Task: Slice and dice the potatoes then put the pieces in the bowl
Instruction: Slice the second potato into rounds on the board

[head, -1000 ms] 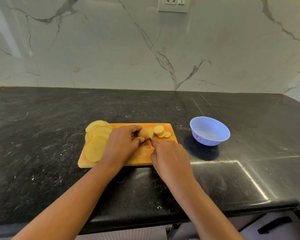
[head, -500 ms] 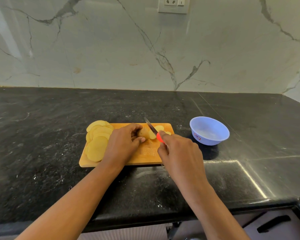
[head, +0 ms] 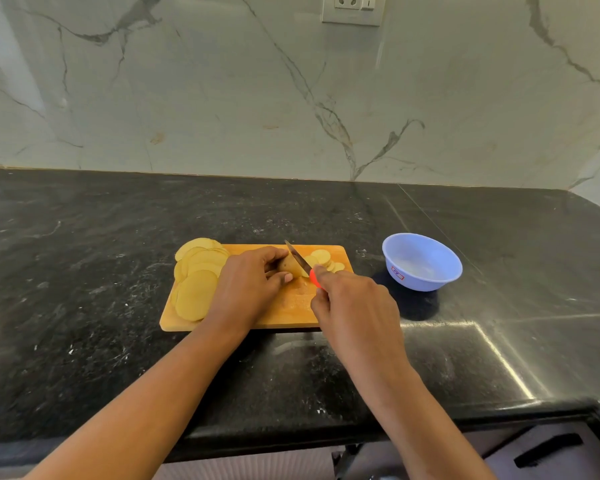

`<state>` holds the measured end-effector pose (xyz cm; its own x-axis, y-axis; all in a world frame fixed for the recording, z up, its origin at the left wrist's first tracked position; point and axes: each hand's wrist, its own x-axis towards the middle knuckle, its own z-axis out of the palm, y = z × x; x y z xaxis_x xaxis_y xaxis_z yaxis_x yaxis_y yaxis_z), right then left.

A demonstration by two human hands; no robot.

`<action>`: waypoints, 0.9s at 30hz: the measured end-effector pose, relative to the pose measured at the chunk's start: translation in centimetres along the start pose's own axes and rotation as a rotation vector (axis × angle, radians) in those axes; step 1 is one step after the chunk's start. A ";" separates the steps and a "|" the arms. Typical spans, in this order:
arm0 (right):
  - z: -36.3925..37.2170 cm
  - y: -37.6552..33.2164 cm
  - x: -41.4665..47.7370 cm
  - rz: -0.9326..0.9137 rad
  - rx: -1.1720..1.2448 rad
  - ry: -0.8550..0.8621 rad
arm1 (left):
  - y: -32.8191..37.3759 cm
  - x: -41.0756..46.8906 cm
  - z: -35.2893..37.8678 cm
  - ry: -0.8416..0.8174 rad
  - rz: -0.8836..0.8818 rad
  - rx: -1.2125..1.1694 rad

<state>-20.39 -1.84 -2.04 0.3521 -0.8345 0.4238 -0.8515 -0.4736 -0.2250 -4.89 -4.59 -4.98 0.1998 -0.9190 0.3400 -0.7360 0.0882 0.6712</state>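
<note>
A wooden cutting board (head: 288,308) lies on the black counter. My left hand (head: 246,285) grips a small potato end (head: 289,265) near the board's middle. My right hand (head: 354,308) holds a knife (head: 300,259) by its red handle, the blade resting across the potato. A pile of large round potato slices (head: 196,278) covers the board's left end. A few smaller slices (head: 323,259) lie at its right end. An empty blue bowl (head: 421,261) stands on the counter to the right of the board.
The black stone counter (head: 84,306) stretches wide on both sides, its front edge close to me. A marble wall (head: 291,98) with a socket plate (head: 352,8) rises behind. A dark drawer handle (head: 548,448) shows below the counter at lower right.
My right hand drew back and rightward, raising the knife so its blade now shows above the potato. The left hand kept its hold on the potato.
</note>
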 end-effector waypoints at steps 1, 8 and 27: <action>-0.1 -0.1 0.0 -0.007 -0.023 -0.003 | 0.0 0.0 0.0 0.002 0.003 0.004; 0.8 -1.1 1.5 -0.022 -0.200 -0.112 | 0.0 0.0 0.2 0.019 0.029 0.053; 0.8 0.0 -2.0 -0.026 -0.120 -0.162 | 0.0 -0.2 0.2 0.030 -0.009 -0.008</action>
<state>-20.82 -0.40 -3.58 0.4244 -0.8613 0.2793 -0.8781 -0.4668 -0.1053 -5.09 -4.54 -5.19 0.2258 -0.9080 0.3530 -0.7287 0.0830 0.6797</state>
